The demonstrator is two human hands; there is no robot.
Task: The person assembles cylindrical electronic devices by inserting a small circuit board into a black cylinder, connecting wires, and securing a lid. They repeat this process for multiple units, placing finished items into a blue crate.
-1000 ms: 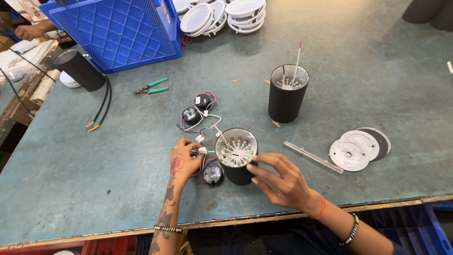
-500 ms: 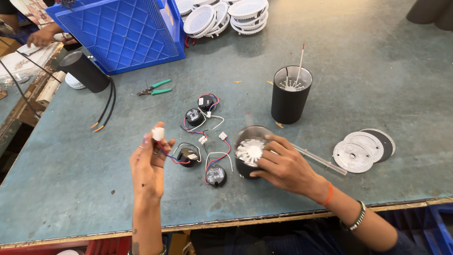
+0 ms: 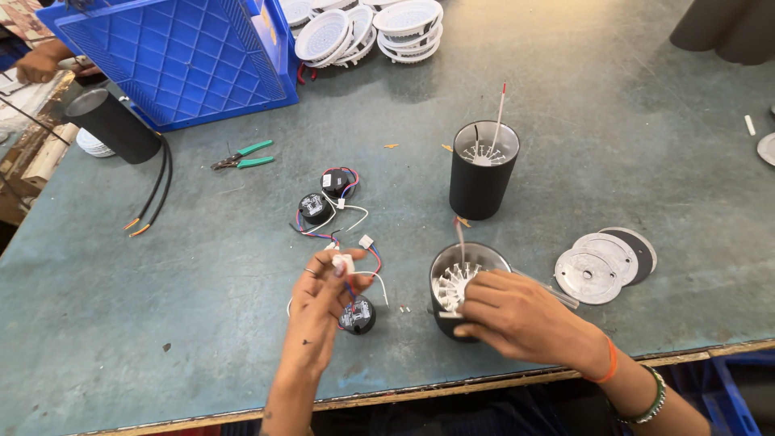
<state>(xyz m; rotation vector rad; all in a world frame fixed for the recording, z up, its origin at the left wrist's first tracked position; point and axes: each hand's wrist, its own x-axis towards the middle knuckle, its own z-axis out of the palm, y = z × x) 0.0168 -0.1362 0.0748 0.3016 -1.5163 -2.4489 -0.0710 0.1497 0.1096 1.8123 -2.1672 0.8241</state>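
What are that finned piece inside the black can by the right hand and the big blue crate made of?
Finned piece: probably bare cast aluminium, given its dull silver-white fins. Black can under the right hand: matte black, metal or plastic unclear. Blue crate: looks like moulded plastic, with uniform colour and a lattice pattern.

Matt black housing (image 3: 452, 311) with bare ribbed metal inside; white plastic connector (image 3: 342, 263); scuffed, matt grey-green tabletop (image 3: 202, 323); dull metal discs (image 3: 588, 276).

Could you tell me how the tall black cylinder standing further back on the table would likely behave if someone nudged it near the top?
The black cylinder stands upright, taller than it is wide, so a high push could tip it. On its side its round body would probably roll. The thin rod sticking out of its open top looks loose and might shift or fall out.
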